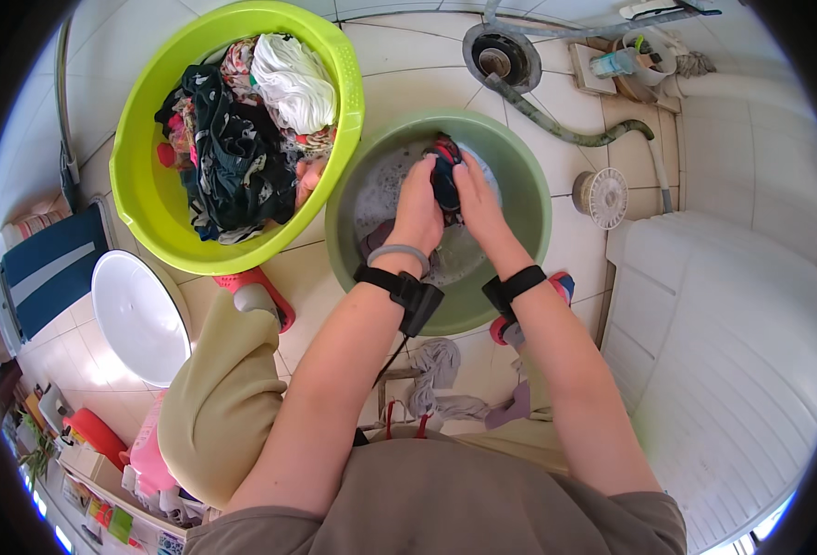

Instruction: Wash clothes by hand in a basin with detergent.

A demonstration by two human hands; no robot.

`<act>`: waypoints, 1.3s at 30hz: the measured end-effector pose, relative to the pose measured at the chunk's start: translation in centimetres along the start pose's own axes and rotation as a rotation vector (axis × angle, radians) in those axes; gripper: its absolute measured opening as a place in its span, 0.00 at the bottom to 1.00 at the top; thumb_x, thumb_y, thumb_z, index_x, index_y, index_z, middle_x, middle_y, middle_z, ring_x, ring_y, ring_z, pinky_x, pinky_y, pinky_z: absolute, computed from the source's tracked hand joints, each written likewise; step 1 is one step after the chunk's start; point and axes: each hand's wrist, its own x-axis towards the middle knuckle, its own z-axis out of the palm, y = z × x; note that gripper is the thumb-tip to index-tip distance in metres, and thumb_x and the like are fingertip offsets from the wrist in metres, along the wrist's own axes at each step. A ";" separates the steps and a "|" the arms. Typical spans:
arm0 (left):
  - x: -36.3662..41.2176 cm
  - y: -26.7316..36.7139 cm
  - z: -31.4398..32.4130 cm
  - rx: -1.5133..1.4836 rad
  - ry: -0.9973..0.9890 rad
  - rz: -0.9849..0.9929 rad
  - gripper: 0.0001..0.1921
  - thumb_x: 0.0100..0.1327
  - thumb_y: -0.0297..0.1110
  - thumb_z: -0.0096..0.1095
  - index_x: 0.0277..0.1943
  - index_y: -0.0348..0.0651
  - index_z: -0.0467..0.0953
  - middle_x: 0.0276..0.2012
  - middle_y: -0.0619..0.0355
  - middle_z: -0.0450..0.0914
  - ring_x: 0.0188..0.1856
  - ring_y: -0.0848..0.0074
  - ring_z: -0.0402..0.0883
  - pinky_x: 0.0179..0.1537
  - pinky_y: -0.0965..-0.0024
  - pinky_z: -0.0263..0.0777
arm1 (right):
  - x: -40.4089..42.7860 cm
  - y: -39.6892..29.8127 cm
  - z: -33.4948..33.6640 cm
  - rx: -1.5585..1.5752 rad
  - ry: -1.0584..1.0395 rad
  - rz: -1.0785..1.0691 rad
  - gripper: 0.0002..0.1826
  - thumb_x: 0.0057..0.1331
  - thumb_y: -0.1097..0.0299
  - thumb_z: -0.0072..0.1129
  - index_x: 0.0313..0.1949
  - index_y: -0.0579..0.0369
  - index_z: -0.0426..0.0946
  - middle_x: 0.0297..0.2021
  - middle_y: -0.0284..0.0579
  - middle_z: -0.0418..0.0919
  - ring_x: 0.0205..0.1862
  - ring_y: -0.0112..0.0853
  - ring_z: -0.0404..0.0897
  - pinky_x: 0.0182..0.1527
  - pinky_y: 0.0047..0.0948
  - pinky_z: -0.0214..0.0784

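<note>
My left hand (419,205) and my right hand (476,196) press a wet, dark cloth with red parts (446,177) between them, over the green basin (532,208). Soapy water (385,187) stands in this basin, and another dark, brownish cloth (376,238) lies in it beside my left wrist. At the upper left, touching or close to the green basin, a larger lime-yellow tub (127,177) holds a heap of dark printed clothes (238,163), a bunched white cloth (294,83) and some pink and floral pieces.
A floor drain (495,62) with a grey hose (561,128) lies beyond the green basin. A round strainer-like piece (606,198) is to its right, near a white ribbed panel (727,361). A white basin (141,316) leans at the left. Grey cloth (436,368) hangs close to my legs.
</note>
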 end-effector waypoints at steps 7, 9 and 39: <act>0.8 0.2 -0.9 -0.187 0.092 -0.296 0.15 0.70 0.43 0.46 0.49 0.40 0.69 0.42 0.49 0.77 0.47 0.64 0.77 0.51 0.60 0.71 | -2.7 -2.3 -0.3 -0.076 -0.191 0.019 0.19 0.60 0.60 0.61 0.46 0.57 0.72 0.38 0.52 0.80 0.39 0.39 0.80 0.43 0.33 0.69; 1.7 0.6 -2.9 -0.181 0.063 -0.316 0.13 0.69 0.41 0.49 0.44 0.40 0.71 0.37 0.49 0.78 0.41 0.64 0.79 0.47 0.56 0.73 | -4.0 -5.5 -0.5 -0.093 -0.244 0.043 0.17 0.59 0.59 0.62 0.40 0.59 0.74 0.33 0.50 0.80 0.35 0.40 0.79 0.40 0.34 0.69; -0.9 -0.5 0.9 -0.128 0.000 -0.036 0.16 0.70 0.45 0.47 0.52 0.43 0.69 0.43 0.57 0.75 0.43 0.70 0.74 0.47 0.67 0.69 | -0.8 -1.6 -0.7 -0.343 -0.124 0.073 0.21 0.67 0.59 0.49 0.58 0.49 0.69 0.46 0.55 0.78 0.46 0.49 0.78 0.48 0.38 0.69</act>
